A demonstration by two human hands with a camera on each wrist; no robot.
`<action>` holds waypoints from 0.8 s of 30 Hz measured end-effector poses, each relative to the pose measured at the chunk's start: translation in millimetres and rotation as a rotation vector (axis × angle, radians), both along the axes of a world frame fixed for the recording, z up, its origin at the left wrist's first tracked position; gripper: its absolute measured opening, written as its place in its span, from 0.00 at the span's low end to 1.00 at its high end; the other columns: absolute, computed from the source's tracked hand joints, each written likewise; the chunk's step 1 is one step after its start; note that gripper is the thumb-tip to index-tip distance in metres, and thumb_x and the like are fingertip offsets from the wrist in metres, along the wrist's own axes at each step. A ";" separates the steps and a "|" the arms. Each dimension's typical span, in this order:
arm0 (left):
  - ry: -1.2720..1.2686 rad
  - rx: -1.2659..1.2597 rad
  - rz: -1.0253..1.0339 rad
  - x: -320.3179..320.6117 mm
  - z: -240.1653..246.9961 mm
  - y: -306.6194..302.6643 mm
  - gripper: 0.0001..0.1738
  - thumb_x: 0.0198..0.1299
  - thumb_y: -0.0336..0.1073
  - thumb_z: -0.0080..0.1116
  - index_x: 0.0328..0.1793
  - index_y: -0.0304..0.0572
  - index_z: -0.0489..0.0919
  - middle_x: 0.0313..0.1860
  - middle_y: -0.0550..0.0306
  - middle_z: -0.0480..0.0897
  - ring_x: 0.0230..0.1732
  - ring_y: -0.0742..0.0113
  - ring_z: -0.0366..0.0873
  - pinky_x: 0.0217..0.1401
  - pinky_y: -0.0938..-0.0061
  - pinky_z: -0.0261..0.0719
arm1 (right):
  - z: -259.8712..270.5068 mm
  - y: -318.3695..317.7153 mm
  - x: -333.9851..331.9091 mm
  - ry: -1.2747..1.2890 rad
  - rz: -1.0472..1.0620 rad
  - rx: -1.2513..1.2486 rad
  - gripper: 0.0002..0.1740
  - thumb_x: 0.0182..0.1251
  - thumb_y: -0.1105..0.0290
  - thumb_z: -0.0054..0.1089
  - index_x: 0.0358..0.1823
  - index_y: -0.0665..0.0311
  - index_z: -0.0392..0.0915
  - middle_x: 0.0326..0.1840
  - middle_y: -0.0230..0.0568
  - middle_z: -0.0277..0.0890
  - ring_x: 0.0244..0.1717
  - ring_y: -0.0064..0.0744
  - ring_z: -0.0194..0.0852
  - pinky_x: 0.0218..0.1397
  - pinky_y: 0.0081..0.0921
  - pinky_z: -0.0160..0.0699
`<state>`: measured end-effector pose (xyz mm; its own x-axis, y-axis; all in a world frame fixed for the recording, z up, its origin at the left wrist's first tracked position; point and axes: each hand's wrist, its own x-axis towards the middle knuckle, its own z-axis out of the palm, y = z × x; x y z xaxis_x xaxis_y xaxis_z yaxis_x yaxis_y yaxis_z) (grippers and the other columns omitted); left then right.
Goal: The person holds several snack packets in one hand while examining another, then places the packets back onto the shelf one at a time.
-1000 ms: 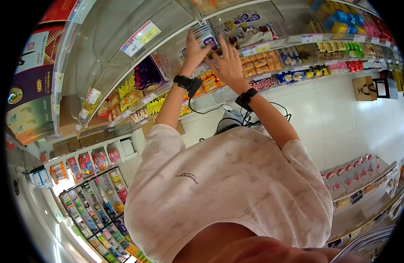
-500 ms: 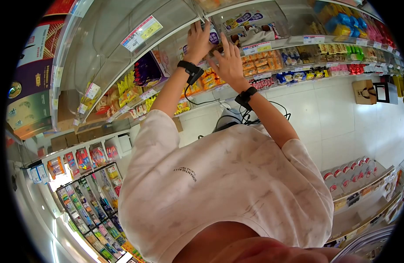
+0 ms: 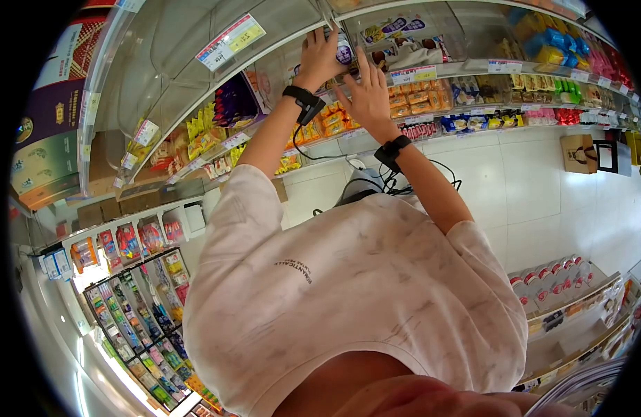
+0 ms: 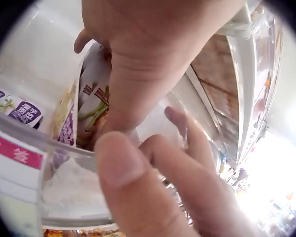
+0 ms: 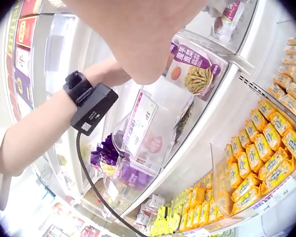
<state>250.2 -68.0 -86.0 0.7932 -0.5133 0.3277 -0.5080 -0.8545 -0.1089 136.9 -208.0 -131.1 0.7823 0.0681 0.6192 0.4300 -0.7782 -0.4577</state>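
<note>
In the head view my left hand [image 3: 320, 61] reaches into a clear shelf bin, beside a white-and-purple snack packet [image 3: 343, 54]. The left wrist view has the left hand [image 4: 138, 64] gripping the upright packet [image 4: 92, 96], its thumb on the near face and a fingertip past the far edge. My right hand [image 3: 369, 101] is just right of it, fingers spread and holding nothing, at the bin's front. In the right wrist view a packet with a purple label [image 5: 195, 71] stands in the bin; the right hand [image 5: 138, 34] hides the left fingers.
Price tags [image 3: 230, 42] line the clear bin fronts. Orange-wrapped snacks [image 3: 418, 97] fill a lower bin, with purple packets [image 3: 233, 108] to the left. A cable [image 3: 320, 157] hangs from the left wristband. Paper bags [image 3: 579, 154] stand on the floor.
My left hand has moved slightly right and turned over the packets, covering more of them. The right hand stays near the bin front, spread as before. The view has shifted a little.
</note>
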 end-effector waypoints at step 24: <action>0.191 -0.054 -0.015 -4.1 16.2 7.4 0.64 0.37 0.53 0.82 0.81 0.44 0.61 0.74 0.32 0.64 0.75 0.30 0.61 0.72 0.44 0.70 | 1.9 -0.2 -1.0 -0.003 -0.002 0.013 0.21 0.73 0.51 0.59 0.45 0.64 0.84 0.84 0.57 0.50 0.69 0.61 0.65 0.73 0.50 0.62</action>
